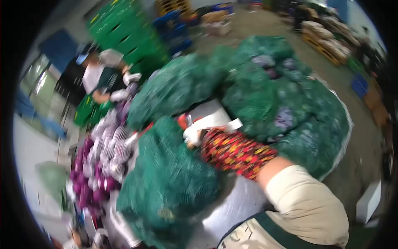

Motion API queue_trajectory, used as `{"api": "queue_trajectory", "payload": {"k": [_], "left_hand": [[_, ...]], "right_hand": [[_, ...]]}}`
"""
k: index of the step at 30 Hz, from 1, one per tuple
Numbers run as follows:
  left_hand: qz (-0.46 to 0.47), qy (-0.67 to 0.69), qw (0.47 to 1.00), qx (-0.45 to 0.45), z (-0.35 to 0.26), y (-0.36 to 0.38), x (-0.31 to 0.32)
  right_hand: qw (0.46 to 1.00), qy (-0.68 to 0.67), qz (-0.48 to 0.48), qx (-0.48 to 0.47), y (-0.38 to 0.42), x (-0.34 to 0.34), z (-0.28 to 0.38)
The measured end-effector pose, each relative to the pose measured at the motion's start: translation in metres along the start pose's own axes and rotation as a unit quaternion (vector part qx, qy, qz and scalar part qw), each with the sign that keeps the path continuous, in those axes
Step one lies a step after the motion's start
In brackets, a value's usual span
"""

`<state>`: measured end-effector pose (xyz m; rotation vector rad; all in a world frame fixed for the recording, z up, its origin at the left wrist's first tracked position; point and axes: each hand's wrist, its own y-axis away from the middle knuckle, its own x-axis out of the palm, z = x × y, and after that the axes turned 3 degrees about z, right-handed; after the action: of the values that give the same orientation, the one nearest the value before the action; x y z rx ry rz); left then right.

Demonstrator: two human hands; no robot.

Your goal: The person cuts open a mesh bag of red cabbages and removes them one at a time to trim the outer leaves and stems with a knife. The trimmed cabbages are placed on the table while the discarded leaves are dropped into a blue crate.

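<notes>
A full green mesh bag (170, 178) lies on a metal table (236, 203) in front of me, pale leafy heads dimly visible through its net. My right hand (192, 135), in a white glove below a red patterned sleeve, is closed at the bag's upper right edge; blur hides the fingertips. Against the bag's lower left side is my left hand (122, 228), also white-gloved, its fingers stretched out along the net. Left of the bag is a pile of purple cabbages (99, 166), many in white net sleeves. A red-orange scrap (182, 121) shows beside my right hand.
More full green mesh bags (178, 85) lie beyond and to the right. A co-worker (101, 74) in white gloves handles produce at the far left, by stacked green crates (120, 33). Other people (76, 236) are partly visible at lower left. A white box (369, 201) stands right.
</notes>
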<state>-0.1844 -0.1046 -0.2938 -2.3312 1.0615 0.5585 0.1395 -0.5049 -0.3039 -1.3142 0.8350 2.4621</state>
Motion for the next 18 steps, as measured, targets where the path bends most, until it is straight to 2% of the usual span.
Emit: {"api": "queue_trajectory", "payload": {"k": [1, 2, 3, 4, 5, 6, 7, 9, 11, 12, 13, 14, 15, 16, 17, 18], "left_hand": [[0.003, -0.029, 0.999, 0.016, -0.059, 0.044, 0.013], [0.012, -0.094, 0.995, 0.041, -0.091, 0.086, 0.033], [0.023, -0.101, 0.995, 0.012, -0.104, 0.123, 0.057], [0.021, -0.046, 0.999, -0.016, -0.100, 0.156, 0.084], [-0.028, -0.134, 0.991, 0.014, -0.085, 0.178, 0.110], [-0.066, -0.181, 0.981, 0.018, -0.074, 0.191, 0.127], [-0.128, -0.123, 0.983, 0.048, -0.052, 0.192, 0.144], [-0.218, -0.161, 0.963, 0.015, -0.026, 0.182, 0.170], [-0.222, -0.266, 0.938, 0.024, -0.014, 0.159, 0.138], [-0.196, -0.336, 0.921, 0.027, -0.010, 0.150, 0.129], [-0.200, -0.346, 0.916, 0.018, -0.005, 0.146, 0.127], [-0.222, -0.368, 0.902, 0.044, 0.002, 0.142, 0.123], [-0.254, -0.369, 0.891, 0.075, 0.014, 0.127, 0.138], [-0.325, 0.020, 0.946, -0.004, 0.038, 0.113, 0.144], [-0.330, 0.027, 0.944, 0.004, 0.027, 0.096, 0.141], [-0.262, 0.249, 0.931, -0.043, 0.003, 0.077, 0.132]], "right_hand": [[0.976, -0.150, -0.160, -0.018, -0.031, 0.046, -0.028], [0.953, -0.175, -0.231, -0.090, -0.019, 0.046, -0.041], [0.822, -0.565, -0.077, 0.007, -0.012, 0.051, -0.057], [0.792, -0.608, -0.053, -0.008, 0.022, 0.041, -0.048], [0.763, -0.645, -0.028, -0.023, 0.057, 0.025, -0.036], [0.791, -0.609, -0.056, 0.000, 0.065, 0.028, -0.038], [0.814, -0.575, -0.083, 0.018, 0.066, 0.040, -0.041], [0.858, -0.498, -0.059, 0.113, 0.059, 0.079, -0.048], [0.851, -0.498, -0.166, 0.020, 0.021, 0.136, -0.034], [0.833, -0.524, -0.177, 0.029, 0.021, 0.132, -0.014], [0.818, -0.544, -0.183, 0.048, 0.032, 0.128, -0.001], [0.791, -0.560, -0.246, 0.001, 0.016, 0.162, -0.009], [0.832, -0.499, -0.243, 0.005, 0.020, 0.148, -0.022], [0.823, -0.530, -0.202, 0.035, 0.027, 0.130, -0.011], [0.811, -0.557, -0.165, 0.062, 0.030, 0.116, 0.005], [0.811, -0.552, -0.187, 0.045, 0.025, 0.123, 0.015]]}}
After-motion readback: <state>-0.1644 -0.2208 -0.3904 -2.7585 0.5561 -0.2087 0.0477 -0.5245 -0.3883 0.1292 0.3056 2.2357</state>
